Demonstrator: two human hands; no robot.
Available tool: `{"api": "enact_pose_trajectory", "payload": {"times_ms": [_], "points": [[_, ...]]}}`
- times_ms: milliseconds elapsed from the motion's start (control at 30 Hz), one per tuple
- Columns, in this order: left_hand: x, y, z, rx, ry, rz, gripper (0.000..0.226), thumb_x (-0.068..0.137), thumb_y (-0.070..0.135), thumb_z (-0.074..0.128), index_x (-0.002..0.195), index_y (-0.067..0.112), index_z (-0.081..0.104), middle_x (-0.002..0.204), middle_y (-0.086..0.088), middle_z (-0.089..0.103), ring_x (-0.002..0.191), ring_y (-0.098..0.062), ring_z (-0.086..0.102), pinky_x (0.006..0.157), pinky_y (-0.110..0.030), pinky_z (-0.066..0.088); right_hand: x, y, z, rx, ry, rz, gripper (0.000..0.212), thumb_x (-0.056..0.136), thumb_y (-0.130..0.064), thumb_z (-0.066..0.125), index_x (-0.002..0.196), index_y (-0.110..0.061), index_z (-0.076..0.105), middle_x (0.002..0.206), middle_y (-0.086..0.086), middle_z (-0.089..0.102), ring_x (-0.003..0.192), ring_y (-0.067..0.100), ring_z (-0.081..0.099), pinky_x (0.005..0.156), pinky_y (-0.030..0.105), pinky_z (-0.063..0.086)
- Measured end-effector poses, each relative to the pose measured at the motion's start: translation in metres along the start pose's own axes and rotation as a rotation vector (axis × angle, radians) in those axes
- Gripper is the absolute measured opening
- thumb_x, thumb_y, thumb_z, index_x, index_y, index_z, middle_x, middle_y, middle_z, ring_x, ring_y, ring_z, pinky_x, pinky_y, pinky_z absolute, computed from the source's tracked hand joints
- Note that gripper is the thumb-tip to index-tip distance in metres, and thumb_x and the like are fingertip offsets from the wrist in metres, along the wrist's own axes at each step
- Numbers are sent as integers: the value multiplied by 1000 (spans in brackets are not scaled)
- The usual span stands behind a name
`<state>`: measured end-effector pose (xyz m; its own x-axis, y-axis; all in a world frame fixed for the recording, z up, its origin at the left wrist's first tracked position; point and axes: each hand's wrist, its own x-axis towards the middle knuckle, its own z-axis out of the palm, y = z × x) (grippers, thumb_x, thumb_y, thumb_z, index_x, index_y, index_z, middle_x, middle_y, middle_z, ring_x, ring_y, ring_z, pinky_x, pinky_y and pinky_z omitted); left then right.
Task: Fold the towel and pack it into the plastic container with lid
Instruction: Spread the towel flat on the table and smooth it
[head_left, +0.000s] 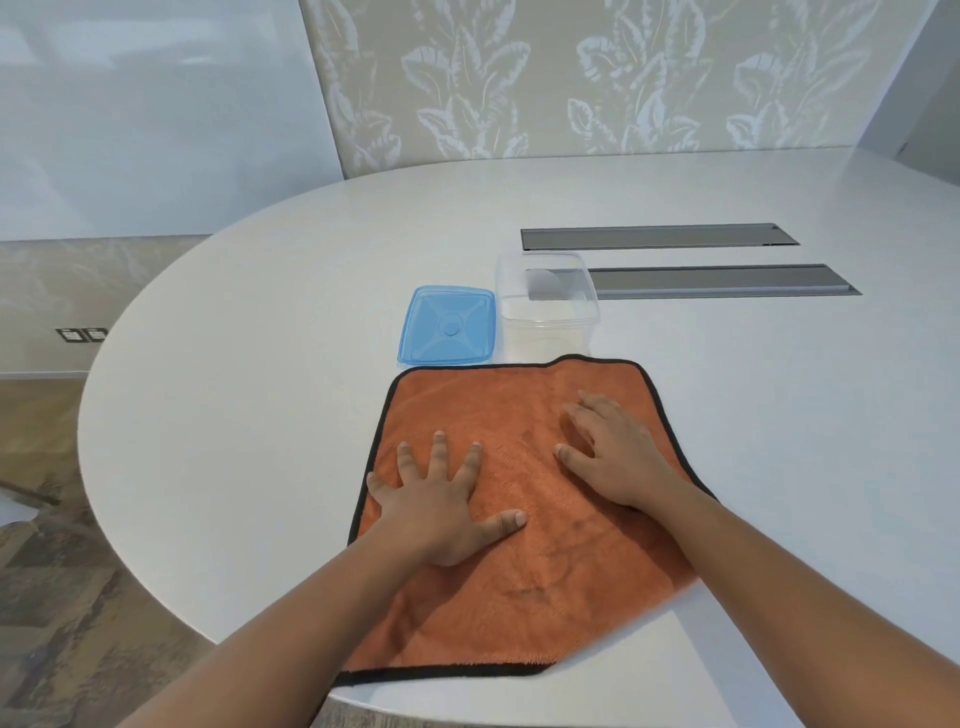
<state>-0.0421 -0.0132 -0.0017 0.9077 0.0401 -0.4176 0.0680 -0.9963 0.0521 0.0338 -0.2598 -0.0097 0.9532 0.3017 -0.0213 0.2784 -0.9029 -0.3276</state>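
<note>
Orange towel lies unfolded, flat on white table, near edge. My left hand presses palm-down on it, fingers spread. My right hand flat on it too, fingers loosely apart. Clear container open, touching towel's far edge; blue lid beside it.

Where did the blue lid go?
The blue lid lies flat on the white table, just left of the clear container and beyond the orange towel's far edge.

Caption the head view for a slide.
Both hands flatten an orange towel before the open container.
</note>
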Motion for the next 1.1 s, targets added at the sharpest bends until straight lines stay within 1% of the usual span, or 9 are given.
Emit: {"api": "enact_pose_trajectory", "payload": {"times_ms": [133, 233, 333, 467, 600, 700, 833, 1000, 1100], "points": [[1, 9, -16, 46, 52, 74, 120, 63, 104, 17, 161, 37, 0, 172, -5, -11, 155, -42, -11, 115, -72, -4, -12, 2, -13, -13, 88, 114, 61, 91, -53, 55, 146, -25, 52, 156, 1, 44, 141, 27, 42, 109, 48, 39], [2, 27, -14, -12, 197, 314, 96, 81, 90, 26, 158, 34, 19, 173, -1, -2, 157, -31, -10, 120, -63, -2, -22, 10, -26, -7, 102, 265, 60, 89, -48, 55, 143, -23, 52, 151, 3, 45, 132, 29, 46, 96, 46, 47], [-2, 51, -5, -96, 156, 609, 85, 85, 86, 35, 157, 42, 20, 172, 6, 0, 156, -20, -13, 123, -59, 2, -32, 21, -42, -15, 38, 380, 61, 84, -51, 53, 139, -24, 51, 142, 5, 46, 118, 31, 55, 79, 41, 48], [-15, 78, 4, -113, 111, 816, 89, 80, 89, 41, 155, 47, 19, 172, 8, 5, 157, -16, -11, 123, -55, -3, -45, 36, -59, -11, -84, 447, 67, 81, -58, 52, 139, -26, 45, 129, 6, 59, 102, 31, 61, 76, 40, 48], [-32, 97, 10, -39, 217, 923, 88, 72, 91, 52, 142, 39, 38, 153, 8, 36, 141, -22, 28, 111, -44, 22, -61, 49, -64, 71, -197, 519, 79, 79, -60, 54, 148, -26, 37, 131, 8, 61, 93, 27, 55, 72, 39, 46], [-40, 108, 11, -39, 320, 960, 57, 79, 72, 63, 112, 28, 49, 113, 10, 48, 95, -11, 38, 81, -28, 27, -69, 51, -68, 281, -238, 537, 84, 79, -52, 61, 155, -35, 28, 136, 5, 59, 99, 23, 61, 75, 39, 53], [-39, 115, 9, -301, 260, 944, 15, 85, 20, 63, 84, 18, 49, 85, 7, 49, 76, -11, 40, 68, -25, 26, -76, 47, -73, 507, -280, 531, 64, 78, -41, 62, 138, -44, 40, 110, -6, 68, 93, 23, 73, 69, 41, 64], [-23, 107, 1, -627, 57, 736, 11, 97, 27, 64, 90, 22, 58, 77, 11, 58, 69, -7, 50, 64, -24, 40, -79, 46, -81, 772, -359, 500, 48, 73, -51, 77, 102, -73, 45, 103, -11, 78, 90, 21, 78, 77, 46, 65], [-16, 102, -3, -821, -35, 661, 18, 102, 30, 61, 86, 22, 58, 65, 12, 56, 57, -2, 47, 58, -19, 40, -79, 43, -84, 861, -394, 428, 86, 67, -58, 89, 132, -72, 34, 128, -14, 68, 115, 20, 70, 79, 43, 64]]}}
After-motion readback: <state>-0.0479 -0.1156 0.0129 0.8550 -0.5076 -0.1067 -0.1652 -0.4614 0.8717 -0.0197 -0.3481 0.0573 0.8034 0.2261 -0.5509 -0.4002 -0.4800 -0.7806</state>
